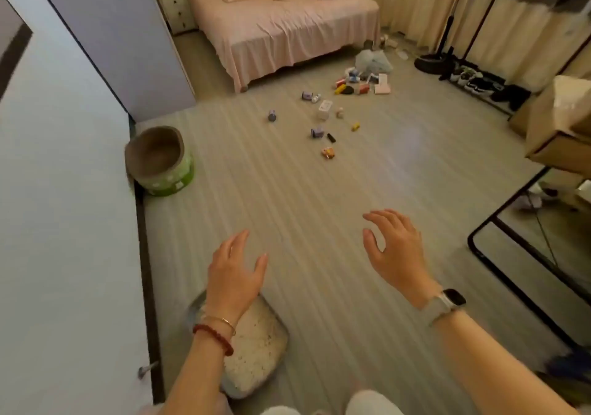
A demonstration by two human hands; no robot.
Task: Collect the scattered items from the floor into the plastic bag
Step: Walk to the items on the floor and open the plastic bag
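Several small items lie scattered on the striped floor ahead: an orange packet (328,152), a black tube (331,138), a purple box (317,132), a white box (325,109), a purple cup (272,116) and a yellow piece (355,126). More items cluster farther back beside a crumpled clear plastic bag (372,60) near the bed's corner. My left hand (235,275) and my right hand (395,250) hover low in front of me, fingers spread and relaxed, holding nothing, well short of the items.
A pink-covered bed (281,27) stands at the back. A round green-sided pet bed (160,162) sits by the left wall, a litter tray (256,344) under my left forearm. Cardboard boxes (563,126), a black-framed mirror (524,254) and shoes (479,83) line the right side.
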